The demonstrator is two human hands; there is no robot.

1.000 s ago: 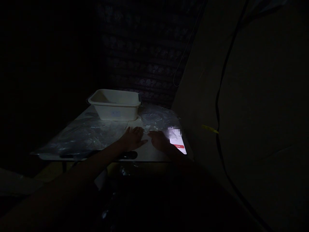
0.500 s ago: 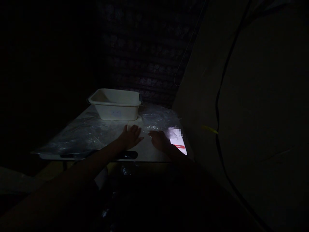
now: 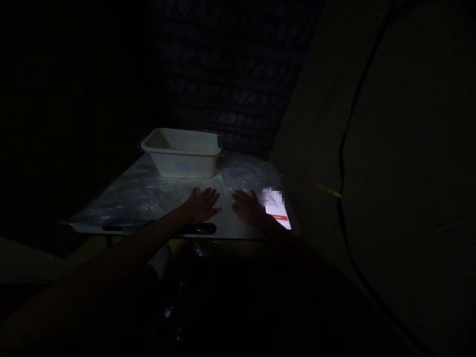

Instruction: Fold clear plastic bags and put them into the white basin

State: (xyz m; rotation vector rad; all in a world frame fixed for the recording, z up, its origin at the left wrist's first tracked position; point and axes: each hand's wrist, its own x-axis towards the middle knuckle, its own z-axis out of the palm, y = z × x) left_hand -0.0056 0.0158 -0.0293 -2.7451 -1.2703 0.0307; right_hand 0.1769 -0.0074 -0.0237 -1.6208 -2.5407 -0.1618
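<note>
In dim light, my left hand (image 3: 202,205) lies over the white table (image 3: 226,225) with its fingers spread and nothing in it. To its right, my right hand (image 3: 246,206) is also open, palm down, fingers apart, holding nothing. A cream plastic tub (image 3: 184,162) stands beyond my left hand, apart from it. Clear plastic sheeting (image 3: 137,198) covers the table's left part, and more clear plastic (image 3: 247,173) lies behind my right hand. Just right of that hand is a phone (image 3: 277,210) with its screen lit.
Two dark slots show along the table's front edge, one (image 3: 203,228) beside my left wrist. A wall (image 3: 401,148) rises at the right, with a dark cable (image 3: 341,163) and a yellow tag (image 3: 327,190). Behind the table hangs dark patterned material (image 3: 238,94).
My right hand has spread its fingers, which were more gathered before. My left hand stays spread. The view has shifted slightly, so the table and tub appear a little higher and further right.
</note>
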